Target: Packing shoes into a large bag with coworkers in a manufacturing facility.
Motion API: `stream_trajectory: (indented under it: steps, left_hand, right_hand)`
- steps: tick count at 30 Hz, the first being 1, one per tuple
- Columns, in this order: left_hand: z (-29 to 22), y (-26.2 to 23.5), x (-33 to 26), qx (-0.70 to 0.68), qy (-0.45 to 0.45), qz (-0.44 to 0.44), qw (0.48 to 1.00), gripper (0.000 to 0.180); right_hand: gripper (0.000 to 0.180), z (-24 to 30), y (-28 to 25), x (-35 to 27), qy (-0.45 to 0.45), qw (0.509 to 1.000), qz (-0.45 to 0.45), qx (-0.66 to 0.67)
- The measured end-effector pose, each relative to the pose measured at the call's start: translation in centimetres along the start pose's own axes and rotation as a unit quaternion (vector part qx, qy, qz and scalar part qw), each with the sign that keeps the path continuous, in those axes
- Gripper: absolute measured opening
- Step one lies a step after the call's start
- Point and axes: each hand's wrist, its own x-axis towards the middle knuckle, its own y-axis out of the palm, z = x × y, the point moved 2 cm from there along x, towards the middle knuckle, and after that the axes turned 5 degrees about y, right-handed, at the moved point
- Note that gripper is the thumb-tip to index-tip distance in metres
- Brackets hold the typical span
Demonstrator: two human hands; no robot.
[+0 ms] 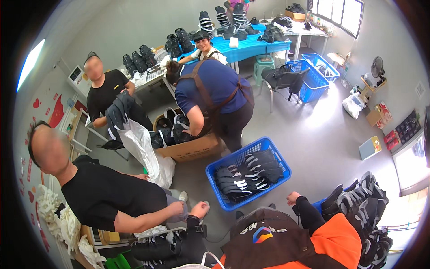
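Observation:
My left hand (199, 209) is curled closed in front of my body, with nothing visible in it; a dark band circles its wrist. Level with it on the other side, my right hand (293, 198) is also curled, its fingers bent in and nothing showing in them. Between and beyond the hands, a blue plastic basket (258, 194) sits on the floor. Rows of black shoe uppers (251, 175) with grey and white strips lie inside it. Neither hand touches the basket. Beside my right arm rises a pile of black and grey shoe uppers (363, 201).
A person in blue (215, 89) bends over a cardboard box (192, 150) of shoes. Another in black holds dark uppers and a white sack (148, 150). A third person (98, 193) stands close on my left. Behind are a blue-covered table (264, 47) and a chair (284, 80).

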Motion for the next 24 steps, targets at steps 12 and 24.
stream_trajectory:
  steps: [12, 24]
  left_hand:
    - [-3.3, 9.0, -2.5, -0.118, -0.058, 0.125, 0.983, 0.040]
    - [-2.0, 8.9, -1.7, -0.075, -0.010, 0.050, 0.996, 0.033]
  right_hand:
    - [0.027, -0.9, 0.5, 0.7, -0.003, 0.999, 0.020, -0.027]
    - [0.061, 6.5, 3.9, 2.0, -0.065, 0.986, -0.059, 0.144]
